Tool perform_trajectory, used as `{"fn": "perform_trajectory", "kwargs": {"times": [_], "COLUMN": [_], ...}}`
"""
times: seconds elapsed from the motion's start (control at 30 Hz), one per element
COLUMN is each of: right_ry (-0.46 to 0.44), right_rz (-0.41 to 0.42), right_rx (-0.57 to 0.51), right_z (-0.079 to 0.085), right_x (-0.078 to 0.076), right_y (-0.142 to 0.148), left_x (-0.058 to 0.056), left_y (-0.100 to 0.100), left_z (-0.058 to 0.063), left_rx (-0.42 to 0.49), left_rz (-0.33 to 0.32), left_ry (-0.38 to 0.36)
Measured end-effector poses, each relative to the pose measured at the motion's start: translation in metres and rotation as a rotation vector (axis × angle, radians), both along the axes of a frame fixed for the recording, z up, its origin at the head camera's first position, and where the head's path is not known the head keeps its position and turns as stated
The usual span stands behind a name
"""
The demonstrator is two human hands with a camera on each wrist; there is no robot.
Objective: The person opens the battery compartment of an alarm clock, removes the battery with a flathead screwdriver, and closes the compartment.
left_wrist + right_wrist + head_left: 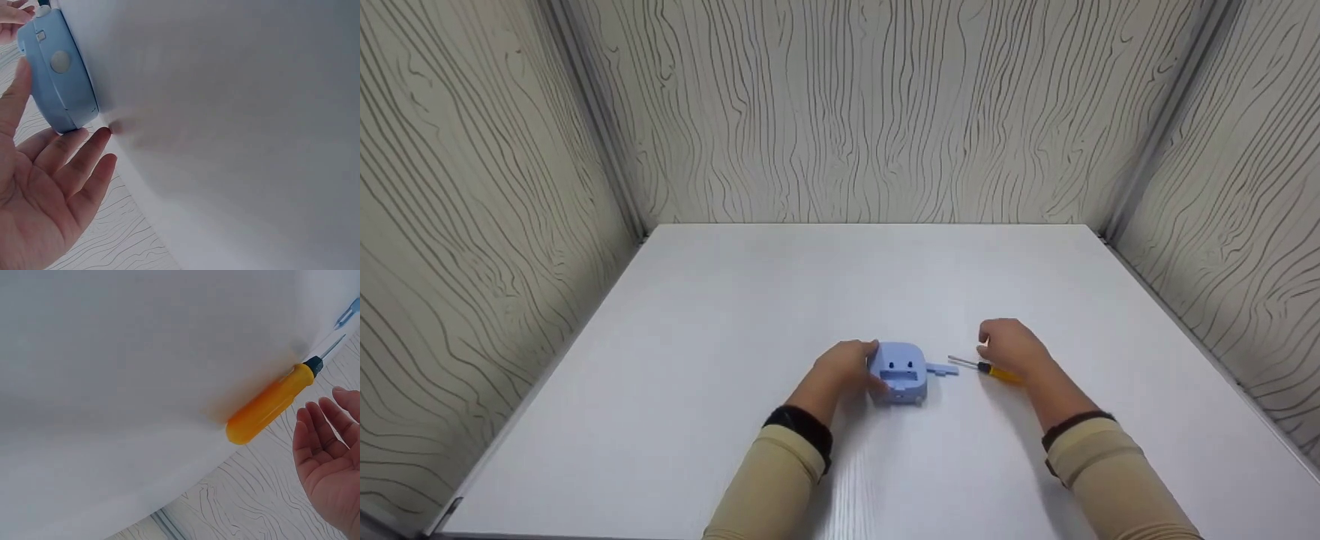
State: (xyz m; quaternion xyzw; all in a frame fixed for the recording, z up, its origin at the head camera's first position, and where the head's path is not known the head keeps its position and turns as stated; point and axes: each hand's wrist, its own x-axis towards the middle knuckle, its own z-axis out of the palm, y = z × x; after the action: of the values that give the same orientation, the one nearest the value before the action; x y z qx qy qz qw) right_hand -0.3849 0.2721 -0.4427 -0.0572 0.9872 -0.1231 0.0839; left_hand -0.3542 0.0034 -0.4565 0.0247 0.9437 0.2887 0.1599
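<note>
My left hand [844, 365] holds a rounded light-blue plastic case [899, 350] at its left side, thumb on the near edge and fingers at the far edge. Two dark holes and a rectangular recess show on its upper face. In the left wrist view the case [67, 84] has a round whitish spot on its side. My right hand [1011, 346] hovers beside a screwdriver [1003, 375], its fingers loosely bent with nothing between them. The screwdriver's yellow handle [270, 405] lies on the table, apart from the palm in the right wrist view.
A thin light-blue plastic strip [943, 370] with a small tab lies between the case and the screwdriver tip. The white table [720, 315] is enclosed by wood-grain panels [840, 112] at the back and both sides.
</note>
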Motion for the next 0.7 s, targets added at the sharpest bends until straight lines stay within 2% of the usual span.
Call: {"fn": "perform_trajectory", "kwargs": {"times": [0.3, 0.43, 0.53, 0.7], "right_ry": [0.056, 0.103, 0.099, 0.050], "right_rz": [0.079, 0.129, 0.139, 0.118], "right_rx": [-0.007, -0.010, -0.015, -0.012], "right_z": [0.001, -0.001, -0.001, 0.000], "right_x": [0.005, 0.006, 0.006, 0.006], "right_y": [-0.022, -0.027, -0.031, -0.039], "left_x": [0.000, 0.001, 0.002, 0.003], "left_y": [0.000, -0.001, -0.001, 0.000], "left_z": [-0.001, 0.000, 0.001, 0.003], "left_rx": [0.013, -0.005, -0.015, 0.004], "left_rz": [0.009, -0.020, -0.029, 0.000], "left_ry": [-0.010, 0.015, 0.024, 0.002]}}
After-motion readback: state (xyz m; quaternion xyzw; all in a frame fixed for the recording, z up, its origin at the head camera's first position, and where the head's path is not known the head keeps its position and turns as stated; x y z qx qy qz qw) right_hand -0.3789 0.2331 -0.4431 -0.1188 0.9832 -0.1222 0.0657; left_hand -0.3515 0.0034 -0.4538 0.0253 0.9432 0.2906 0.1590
